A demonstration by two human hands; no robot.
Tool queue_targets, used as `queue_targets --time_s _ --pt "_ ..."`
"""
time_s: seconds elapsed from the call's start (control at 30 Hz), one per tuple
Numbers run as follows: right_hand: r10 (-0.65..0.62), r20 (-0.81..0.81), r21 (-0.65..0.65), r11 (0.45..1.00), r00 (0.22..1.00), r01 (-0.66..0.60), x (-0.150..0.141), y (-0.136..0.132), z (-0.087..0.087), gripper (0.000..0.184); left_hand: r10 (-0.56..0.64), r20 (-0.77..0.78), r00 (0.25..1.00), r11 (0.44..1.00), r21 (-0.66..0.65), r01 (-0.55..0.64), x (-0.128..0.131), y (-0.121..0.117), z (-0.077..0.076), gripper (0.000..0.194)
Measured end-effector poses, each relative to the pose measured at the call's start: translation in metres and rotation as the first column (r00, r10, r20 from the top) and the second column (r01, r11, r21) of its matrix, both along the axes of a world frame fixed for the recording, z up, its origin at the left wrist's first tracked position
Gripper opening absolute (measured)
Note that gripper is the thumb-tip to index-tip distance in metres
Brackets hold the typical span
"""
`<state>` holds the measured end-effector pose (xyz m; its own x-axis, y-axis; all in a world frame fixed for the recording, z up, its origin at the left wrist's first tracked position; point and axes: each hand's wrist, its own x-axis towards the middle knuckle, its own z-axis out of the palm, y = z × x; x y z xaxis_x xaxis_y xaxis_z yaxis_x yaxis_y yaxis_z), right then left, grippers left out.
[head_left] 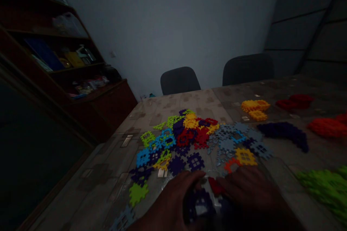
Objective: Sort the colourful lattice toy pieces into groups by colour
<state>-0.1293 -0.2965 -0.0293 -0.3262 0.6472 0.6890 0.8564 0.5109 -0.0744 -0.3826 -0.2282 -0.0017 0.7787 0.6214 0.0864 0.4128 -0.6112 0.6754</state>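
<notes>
A heap of flat interlocking plastic tiles (189, 137) in green, blue, purple, red, yellow and grey lies spread on the patterned table (114, 158). At the bottom edge my left hand (173, 202) curls its fingers round a dark purple tile (199, 204). My right hand (249, 195) lies beside it, fingers bent, touching a red tile (216, 186) and the same purple piece. The light is dim, so the exact grip of the right fingers is unclear.
Sorted piles sit to the right: yellow (255, 108), red (295, 101), orange-red (328, 126), purple (284, 131) and green (325, 187). Two dark chairs (180, 79) stand behind the table. A wooden shelf unit (67, 68) fills the left side.
</notes>
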Motion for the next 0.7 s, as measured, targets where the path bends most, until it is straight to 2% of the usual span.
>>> queue_targets --time_s 0.07,0.13,0.33,0.43,0.5,0.57,0.63,0.7 --pt "0.005 -0.017 0.032 0.999 1.0 -0.004 0.007 0.0 0.007 0.023 0.103 -0.026 0.994 0.994 -0.024 -0.103 -0.007 -0.001 -0.001 0.078" --pt "-0.036 0.008 0.04 0.999 0.999 0.035 0.013 0.003 0.012 0.026 0.152 -0.022 0.988 0.988 0.004 -0.152 -0.014 -0.002 -0.006 0.081" --pt "-0.212 0.169 0.062 0.977 0.963 0.204 0.021 0.017 0.003 0.027 -0.047 0.021 0.999 0.977 0.211 0.042 -0.01 -0.003 -0.034 0.092" --pt "-0.128 0.135 0.052 0.991 0.983 0.122 0.017 0.017 -0.001 0.027 -0.058 0.042 0.997 0.957 0.288 0.043 -0.006 -0.006 -0.039 0.09" --pt "-0.04 0.047 0.005 0.999 0.998 0.04 0.008 0.013 0.0 0.025 -0.027 0.046 0.999 0.951 0.31 0.011 -0.009 -0.008 -0.035 0.089" --pt "0.009 -0.038 -0.08 0.997 0.999 -0.012 -0.007 0.008 0.0 0.019 0.064 0.051 0.997 0.939 0.335 -0.078 -0.015 -0.008 -0.026 0.088" --pt "0.04 -0.054 -0.138 0.989 0.998 -0.047 -0.024 0.002 -0.004 0.013 0.182 0.043 0.982 0.92 0.345 -0.185 -0.021 -0.006 -0.016 0.081" --pt "0.061 -0.036 -0.142 0.988 0.998 -0.065 -0.037 -0.004 -0.011 0.01 0.264 0.058 0.963 0.901 0.342 -0.268 -0.026 -0.003 -0.009 0.072"
